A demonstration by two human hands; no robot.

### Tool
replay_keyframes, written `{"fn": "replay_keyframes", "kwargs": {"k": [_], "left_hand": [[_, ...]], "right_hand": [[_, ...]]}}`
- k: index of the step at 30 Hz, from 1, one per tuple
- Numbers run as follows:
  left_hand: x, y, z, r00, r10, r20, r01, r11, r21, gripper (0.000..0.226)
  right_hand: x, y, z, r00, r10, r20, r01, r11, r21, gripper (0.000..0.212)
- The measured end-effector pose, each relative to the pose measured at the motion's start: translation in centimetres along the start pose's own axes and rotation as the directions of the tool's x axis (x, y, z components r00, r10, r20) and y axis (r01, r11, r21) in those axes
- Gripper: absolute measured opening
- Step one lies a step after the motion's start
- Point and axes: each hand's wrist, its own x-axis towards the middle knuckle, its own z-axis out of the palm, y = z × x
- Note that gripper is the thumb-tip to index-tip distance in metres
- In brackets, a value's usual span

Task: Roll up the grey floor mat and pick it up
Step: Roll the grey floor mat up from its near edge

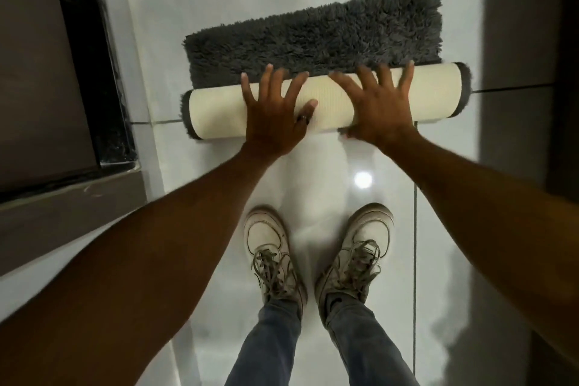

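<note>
The grey shaggy floor mat (316, 37) lies on the white tiled floor, its near part rolled into a cylinder (432, 91) that shows the cream backing. My left hand (275, 113) presses flat on top of the roll left of centre, fingers spread, a ring on the thumb. My right hand (376, 100) presses on the roll right of centre, fingers spread and reaching over its far side. The far part of the mat lies flat beyond the roll. Neither hand grips the mat; both rest palm-down on it.
My two feet in pale sneakers (272, 254) stand on the glossy tiles (329, 172) just behind the roll. A dark door threshold and frame (94, 72) runs along the left. A dark wall or panel (526, 25) borders the right side.
</note>
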Motion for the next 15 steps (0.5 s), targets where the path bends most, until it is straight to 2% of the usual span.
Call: {"fn": "replay_keyframes", "kwargs": {"k": [3, 9, 12, 15], "left_hand": [[-0.4, -0.3, -0.1, 0.998, 0.014, 0.066, -0.017, 0.999, 0.039, 0.067], [-2.3, 0.9, -0.4, 0.994, -0.016, 0.11, 0.014, 1.0, 0.022, 0.081], [-5.3, 1.4, 0.0, 0.988, 0.028, 0.152, -0.03, 1.0, 0.011, 0.083], [-10.0, 2.3, 0.3, 0.982, 0.079, 0.173, -0.072, 0.996, -0.049, 0.088]], "right_hand": [[2.1, 0.9, -1.2, 0.997, -0.027, 0.07, 0.027, 1.0, 0.01, 0.118], [0.8, 0.3, -2.1, 0.99, -0.029, 0.14, 0.025, 0.999, 0.03, 0.105], [-0.9, 0.4, -1.6, 0.963, -0.063, 0.263, 0.049, 0.997, 0.061, 0.105], [-1.8, 0.9, -0.9, 0.897, -0.107, 0.429, 0.079, 0.994, 0.082, 0.106]]}}
